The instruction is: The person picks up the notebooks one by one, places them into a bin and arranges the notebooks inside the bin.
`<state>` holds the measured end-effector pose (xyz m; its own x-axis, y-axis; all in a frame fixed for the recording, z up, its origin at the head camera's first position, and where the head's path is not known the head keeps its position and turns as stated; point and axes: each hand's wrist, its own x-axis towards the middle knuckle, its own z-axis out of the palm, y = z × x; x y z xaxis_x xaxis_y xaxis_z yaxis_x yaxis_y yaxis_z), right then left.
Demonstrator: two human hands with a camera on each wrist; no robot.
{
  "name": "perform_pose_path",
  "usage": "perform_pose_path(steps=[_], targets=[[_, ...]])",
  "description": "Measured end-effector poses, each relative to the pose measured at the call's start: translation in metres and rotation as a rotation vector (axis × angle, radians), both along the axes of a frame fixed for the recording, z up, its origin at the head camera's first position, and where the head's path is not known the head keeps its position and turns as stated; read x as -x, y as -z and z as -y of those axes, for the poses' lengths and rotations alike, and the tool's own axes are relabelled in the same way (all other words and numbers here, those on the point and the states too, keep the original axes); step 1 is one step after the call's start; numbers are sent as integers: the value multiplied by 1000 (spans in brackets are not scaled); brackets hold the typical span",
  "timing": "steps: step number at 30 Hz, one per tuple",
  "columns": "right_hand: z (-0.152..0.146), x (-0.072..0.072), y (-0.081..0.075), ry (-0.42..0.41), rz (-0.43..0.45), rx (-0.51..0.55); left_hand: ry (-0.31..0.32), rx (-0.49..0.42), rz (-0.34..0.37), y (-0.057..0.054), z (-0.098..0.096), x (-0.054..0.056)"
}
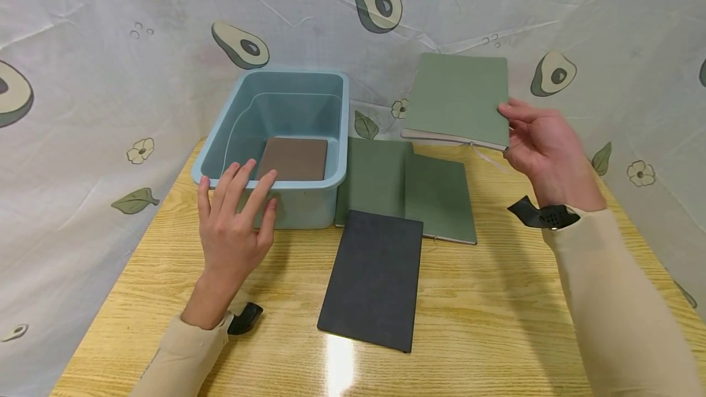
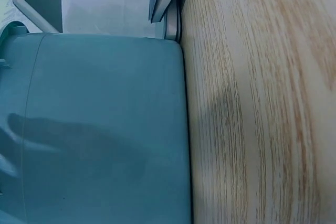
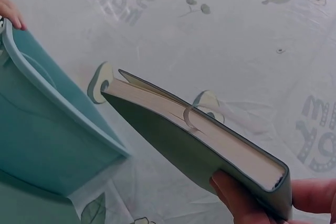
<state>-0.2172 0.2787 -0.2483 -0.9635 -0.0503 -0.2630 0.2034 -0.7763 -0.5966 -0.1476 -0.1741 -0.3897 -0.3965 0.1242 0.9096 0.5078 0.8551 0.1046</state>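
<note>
My right hand [image 1: 543, 143] grips a green notebook [image 1: 460, 97] by its right edge and holds it raised above the table. In the right wrist view the notebook [image 3: 199, 135] shows its page edges and a ribbon marker, with thumb and fingers on opposite covers at the spine. My left hand [image 1: 231, 222] rests with spread, straight fingers at the near rim of a blue plastic bin [image 1: 298, 207]. Inside the bin lies a brown notebook [image 1: 295, 158]. In the left wrist view the bin's wall [image 2: 105, 87] fills much of the frame, with the hand's shadow on it.
Right of the bin lie two more green notebooks [image 1: 380, 170] [image 1: 441, 201], partly overlapping. A black notebook [image 1: 375, 280] lies in front of them, covering a corner. Behind the wooden table [image 1: 469, 323] hangs a pale cloth [image 1: 309, 17] printed with avocados.
</note>
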Motion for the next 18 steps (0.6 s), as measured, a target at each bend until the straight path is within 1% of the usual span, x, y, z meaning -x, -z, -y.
perform_pose_path(steps=[8,18], targets=[[20,3,-4,-14,-8,-19,9,6,8,-1,-2,2],[63,8,-13,-75,-34,-4,-1,5,15,-1,1,-1]])
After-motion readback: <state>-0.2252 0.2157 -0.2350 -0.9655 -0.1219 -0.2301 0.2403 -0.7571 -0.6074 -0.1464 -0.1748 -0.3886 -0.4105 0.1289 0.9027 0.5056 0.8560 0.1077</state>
